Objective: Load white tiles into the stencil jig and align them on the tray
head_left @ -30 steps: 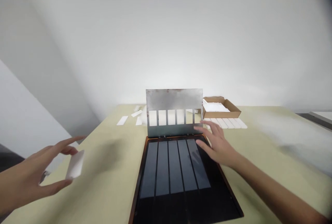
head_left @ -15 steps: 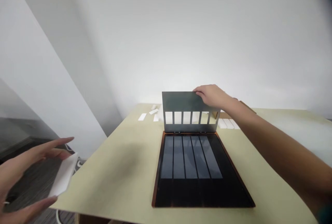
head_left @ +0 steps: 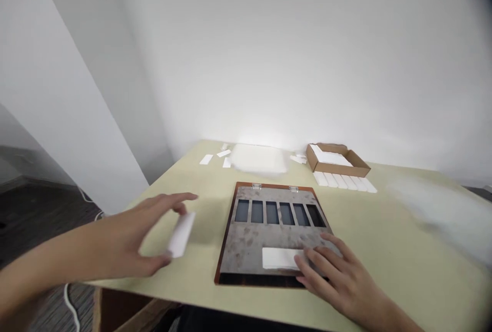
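Note:
A hinged frame with a grey mottled metal plate lies closed on the table. Its row of rectangular windows shows dark blue-grey strips, with a blacker one at the far right. On the lower part of the plate rests a white block, its right end touched by my right hand, whose fingers are spread over the plate. Left of the frame, my left hand holds a white rectangular piece between thumb and fingers, above the table.
A cardboard box with white contents stands at the back right, with a row of white strips before it. Small white pieces lie at the back left, beside a blurred white patch. The table ends at the front.
The raised metal plate has been lowered onto the frame. My right hand has moved from its top edge down to its lower part. My left hand has moved right over the table with the white piece.

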`<state>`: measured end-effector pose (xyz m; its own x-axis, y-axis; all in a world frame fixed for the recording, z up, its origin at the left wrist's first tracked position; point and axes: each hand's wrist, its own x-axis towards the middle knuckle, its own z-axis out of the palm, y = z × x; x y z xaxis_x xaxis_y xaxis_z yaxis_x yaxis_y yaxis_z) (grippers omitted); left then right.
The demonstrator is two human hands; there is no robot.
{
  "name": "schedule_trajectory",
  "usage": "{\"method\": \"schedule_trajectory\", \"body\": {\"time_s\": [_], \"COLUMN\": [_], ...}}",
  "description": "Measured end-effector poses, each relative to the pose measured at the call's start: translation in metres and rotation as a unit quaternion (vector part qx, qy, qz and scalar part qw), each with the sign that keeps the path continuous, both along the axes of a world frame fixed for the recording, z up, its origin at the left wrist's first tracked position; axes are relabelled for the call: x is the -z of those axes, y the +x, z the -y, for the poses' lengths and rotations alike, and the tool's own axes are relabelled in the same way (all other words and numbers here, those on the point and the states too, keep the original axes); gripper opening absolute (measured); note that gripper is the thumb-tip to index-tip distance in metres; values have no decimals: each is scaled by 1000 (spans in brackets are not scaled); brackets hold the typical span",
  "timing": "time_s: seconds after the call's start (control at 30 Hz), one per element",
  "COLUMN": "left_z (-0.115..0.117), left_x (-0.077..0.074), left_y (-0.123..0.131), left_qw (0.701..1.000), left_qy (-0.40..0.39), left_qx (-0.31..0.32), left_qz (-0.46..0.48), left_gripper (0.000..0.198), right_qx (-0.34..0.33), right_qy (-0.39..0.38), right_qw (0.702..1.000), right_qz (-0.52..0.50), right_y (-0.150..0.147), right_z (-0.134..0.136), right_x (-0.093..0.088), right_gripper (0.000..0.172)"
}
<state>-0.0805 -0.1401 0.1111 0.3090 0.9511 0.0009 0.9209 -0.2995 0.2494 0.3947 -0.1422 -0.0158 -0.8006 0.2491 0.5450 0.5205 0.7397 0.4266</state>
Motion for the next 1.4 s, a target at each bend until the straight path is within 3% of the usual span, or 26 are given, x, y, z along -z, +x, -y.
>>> {"method": "schedule_trajectory", "body": {"time_s": [0.07,0.23,0.47,0.8,1.07,1.23,1.4], "left_z": [-19,-70,-112,-125,-127,-125,-123], "left_x": [2,11,27,40,45,41,34], "left_y": [28,83,114,116,112,110,125], "left_qw": [997,988,978,977,978,978,977], "left_qy": [-49,-85,-120,-119,-108,-108,-101], "left_qx": [66,129,169,171,173,170,184], "left_qz": [7,-3,-26,-47,-47,-47,-45], "left_gripper": [91,90,93,90,90,89,86], "right_qx": [-6,-24,-30,4,-6,-4,-3], "right_qy": [-6,-30,-100,-183,-209,-195,-200], "right_qw": [1000,997,985,957,949,949,945], "right_qz": [-24,-71,-141,-225,-238,-249,-260], "right_y": [-2,-3,-1,24,24,24,25], "right_z": [-2,-6,-8,-7,-8,-10,-10], "right_x": [8,13,-8,7,5,1,-1], "right_gripper": [29,24,24,25,24,21,22]}}
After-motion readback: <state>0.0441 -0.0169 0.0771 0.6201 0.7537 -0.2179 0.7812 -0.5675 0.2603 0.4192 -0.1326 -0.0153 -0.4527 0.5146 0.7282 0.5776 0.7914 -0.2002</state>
